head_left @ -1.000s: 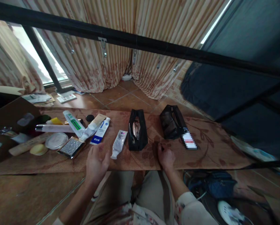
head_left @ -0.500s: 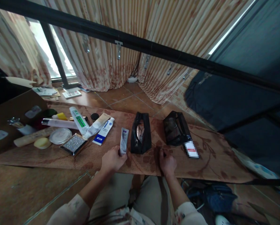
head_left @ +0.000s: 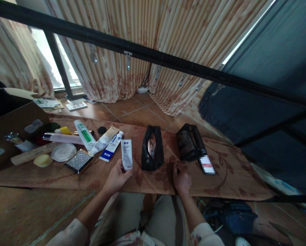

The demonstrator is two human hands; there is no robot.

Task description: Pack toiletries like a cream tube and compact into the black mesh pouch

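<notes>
Upright in my left hand [head_left: 117, 178] is a white squeeze tube [head_left: 127, 154] with purple lettering, its lower end pinched between thumb and fingers. Its printed face is toward me. Just right of the tube stands a black bag [head_left: 158, 150] with a handle and mesh-like sides; something shiny shows through its opening. My right hand [head_left: 182, 180] rests closed on the cloth, with nothing visible in it. Beyond that hand is a second black mesh bag [head_left: 187, 143], with a white tag [head_left: 207, 164] at its right. A blue-and-white tube [head_left: 111, 147] lies left of the held tube.
Several cosmetics cover the left side: a glittery compact [head_left: 78, 160], a green-and-white tube [head_left: 84, 135], a round clear container [head_left: 63, 152] and a yellow sponge [head_left: 43, 160]. A cardboard box [head_left: 22, 118] stands behind them. A dark metal bar [head_left: 153, 51] crosses in front of the curtains.
My left hand has moved left with the tube and turned it so its broad printed face shows. My right hand stays closed on the cloth. The view has shifted slightly.
</notes>
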